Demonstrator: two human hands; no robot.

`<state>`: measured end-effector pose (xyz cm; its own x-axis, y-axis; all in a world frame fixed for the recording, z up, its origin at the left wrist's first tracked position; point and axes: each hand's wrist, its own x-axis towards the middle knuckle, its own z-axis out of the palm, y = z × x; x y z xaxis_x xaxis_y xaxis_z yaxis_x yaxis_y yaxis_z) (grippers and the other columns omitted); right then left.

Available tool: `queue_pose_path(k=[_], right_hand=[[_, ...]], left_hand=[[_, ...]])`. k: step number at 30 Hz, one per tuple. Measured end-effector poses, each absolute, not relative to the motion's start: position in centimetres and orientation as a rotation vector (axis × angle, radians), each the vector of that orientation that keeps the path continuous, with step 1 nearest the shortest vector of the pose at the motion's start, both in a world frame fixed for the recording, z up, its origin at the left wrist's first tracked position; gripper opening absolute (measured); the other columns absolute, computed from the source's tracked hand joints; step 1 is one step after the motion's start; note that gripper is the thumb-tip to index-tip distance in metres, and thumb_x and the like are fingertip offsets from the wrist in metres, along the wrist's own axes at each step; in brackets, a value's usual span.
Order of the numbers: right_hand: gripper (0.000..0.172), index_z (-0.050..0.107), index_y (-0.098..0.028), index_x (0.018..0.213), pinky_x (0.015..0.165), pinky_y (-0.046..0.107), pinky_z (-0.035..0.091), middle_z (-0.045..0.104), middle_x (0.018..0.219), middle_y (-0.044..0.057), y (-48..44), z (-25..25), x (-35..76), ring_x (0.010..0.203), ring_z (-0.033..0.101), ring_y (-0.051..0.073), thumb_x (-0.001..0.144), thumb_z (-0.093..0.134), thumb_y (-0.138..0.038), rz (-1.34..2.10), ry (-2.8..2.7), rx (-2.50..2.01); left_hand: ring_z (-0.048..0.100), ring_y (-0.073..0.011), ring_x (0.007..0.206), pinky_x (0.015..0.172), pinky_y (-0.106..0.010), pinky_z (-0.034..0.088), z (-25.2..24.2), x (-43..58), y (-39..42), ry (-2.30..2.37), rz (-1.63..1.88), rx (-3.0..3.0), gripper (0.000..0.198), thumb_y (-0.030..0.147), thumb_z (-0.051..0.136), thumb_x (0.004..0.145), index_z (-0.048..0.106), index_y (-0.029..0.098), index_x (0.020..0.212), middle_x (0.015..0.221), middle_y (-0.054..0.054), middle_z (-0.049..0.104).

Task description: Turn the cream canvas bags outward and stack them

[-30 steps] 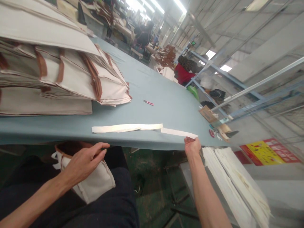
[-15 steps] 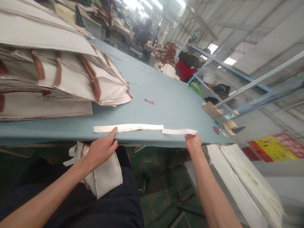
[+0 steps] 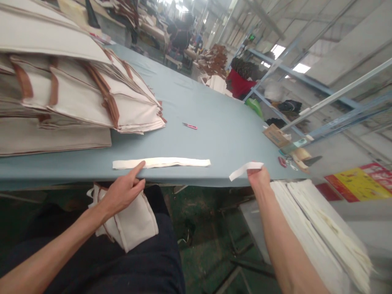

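A long bundle of white fabric strips (image 3: 177, 162) lies along the front edge of the blue-green table (image 3: 214, 143). My left hand (image 3: 127, 188) presses an outstretched index finger on it, the other fingers loosely bent and holding nothing I can see. A shorter single white strip (image 3: 241, 169) is pinched by one end in my right hand (image 3: 259, 177), over the table's front edge, its free end pointing left and apart from the bundle. On my lap rests a cream fabric piece (image 3: 136, 222) with brown edging, partly behind my left forearm.
Cream fabric pieces with brown straps (image 3: 82, 90) are piled at the left. Pink-handled thread snips (image 3: 190, 126) lie mid-table. At the right are a cardboard box (image 3: 276, 135) and a stack of white sheets (image 3: 318, 232). A person (image 3: 180, 36) sits far back.
My right hand has moved right, drawing the short strip off the bundle's right end, and the strip now curves free. The left finger stays on the bundle. The view has shifted slightly.
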<state>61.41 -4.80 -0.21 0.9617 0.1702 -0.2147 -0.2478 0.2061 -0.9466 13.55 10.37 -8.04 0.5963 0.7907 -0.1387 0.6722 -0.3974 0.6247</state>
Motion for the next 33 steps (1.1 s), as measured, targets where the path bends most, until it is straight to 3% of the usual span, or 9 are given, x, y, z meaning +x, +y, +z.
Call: queue_pose_path(k=[3, 6, 10, 15, 18, 21, 24, 27, 33], right_hand=[[0.038, 0.073, -0.018, 0.143, 0.097, 0.047, 0.071, 0.077, 0.139, 0.012, -4.4, 0.8, 58.6, 0.115, 0.079, 0.027, 0.114, 0.079, -0.041, 0.328, -0.021, -1.305], [0.023, 0.075, -0.017, 0.114, 0.071, 0.028, 0.065, 0.081, 0.105, 0.004, -3.7, 1.8, 54.0, 0.083, 0.078, 0.017, 0.117, 0.072, -0.04, 0.371, -0.103, -1.273], [0.025, 0.068, -0.021, 0.096, 0.058, 0.022, 0.056, 0.081, 0.081, -0.001, -2.6, 2.7, 45.5, 0.068, 0.076, 0.015, 0.109, 0.076, -0.041, 0.467, -0.207, -1.227], [0.03, 0.068, -0.022, 0.093, 0.058, 0.023, 0.056, 0.082, 0.078, -0.001, -1.4, 4.2, 34.5, 0.067, 0.076, 0.016, 0.095, 0.087, -0.046, 0.68, -0.371, -1.087], [0.032, 0.064, -0.024, 0.086, 0.06, 0.021, 0.057, 0.081, 0.078, -0.001, -1.1, 5.2, 29.3, 0.068, 0.073, 0.014, 0.097, 0.085, -0.045, 0.84, -0.439, -0.984], [0.029, 0.065, -0.024, 0.087, 0.064, 0.023, 0.059, 0.08, 0.082, -0.001, -1.4, 5.3, 25.5, 0.072, 0.072, 0.014, 0.101, 0.08, -0.046, 0.903, -0.427, -0.97], [0.031, 0.065, -0.025, 0.087, 0.066, 0.024, 0.06, 0.077, 0.08, -0.003, -2.5, 3.8, 23.2, 0.07, 0.07, 0.014, 0.1, 0.082, -0.047, 0.912, -0.369, -0.987], [0.037, 0.064, -0.025, 0.084, 0.062, 0.024, 0.06, 0.075, 0.076, -0.003, -4.4, 1.1, 22.3, 0.068, 0.07, 0.015, 0.095, 0.088, -0.05, 0.931, -0.262, -1.041], [0.049, 0.071, -0.024, 0.096, 0.051, 0.022, 0.055, 0.08, 0.081, -0.002, -8.9, -5.4, 21.3, 0.061, 0.069, 0.015, 0.081, 0.099, -0.062, 0.914, -0.123, -1.218]], left_hand=[[0.08, -0.0328, 0.079, 0.076, -0.035, 0.051, -8.8, 13.2, 9.9, 1.146, 0.326, 2.167, 0.091, 0.054, 0.037, 0.107, 0.034, 0.007, 0.185, 0.074, 0.0, 0.082], [0.082, -0.0361, 0.086, 0.077, -0.037, 0.051, -9.6, 12.9, 9.0, 1.177, 0.422, 2.146, 0.082, 0.056, 0.039, 0.107, 0.053, 0.015, 0.177, 0.089, -0.006, 0.089], [0.084, -0.0337, 0.089, 0.078, -0.035, 0.054, -9.8, 12.4, 7.0, 1.048, 0.466, 2.081, 0.052, 0.055, 0.049, 0.105, 0.086, 0.027, 0.127, 0.097, -0.009, 0.091], [0.083, -0.0262, 0.084, 0.078, -0.03, 0.054, -8.5, 11.8, 3.2, 0.778, 0.399, 1.916, 0.035, 0.049, 0.061, 0.106, 0.087, 0.028, 0.097, 0.09, -0.004, 0.088], [0.075, -0.0225, 0.075, 0.071, -0.028, 0.049, -7.8, 11.9, 1.0, 0.691, 0.389, 1.76, 0.034, 0.046, 0.066, 0.104, 0.09, 0.023, 0.111, 0.08, -0.002, 0.082], [0.045, -0.0143, 0.053, 0.057, -0.024, 0.035, -7.4, 12.0, -0.6, 0.646, 0.404, 1.533, 0.056, 0.048, 0.074, 0.099, 0.08, 0.016, 0.145, 0.057, 0.011, 0.052], [0.027, -0.0108, 0.052, 0.052, -0.022, 0.027, -7.0, 11.5, -1.4, 0.621, 0.481, 1.305, 0.069, 0.055, 0.084, 0.086, 0.079, 0.012, 0.14, 0.057, 0.016, 0.036], [0.026, -0.0104, 0.056, 0.052, -0.022, 0.027, -6.8, 10.4, -1.8, 0.662, 0.628, 1.124, 0.078, 0.07, 0.087, 0.076, 0.083, 0.011, 0.127, 0.061, 0.014, 0.033], [0.05, -0.0145, 0.058, 0.057, -0.024, 0.042, -6.9, 8.2, -2.1, 0.872, 0.829, 0.934, 0.079, 0.078, 0.071, 0.098, 0.084, 0.011, 0.139, 0.068, 0.002, 0.063]])
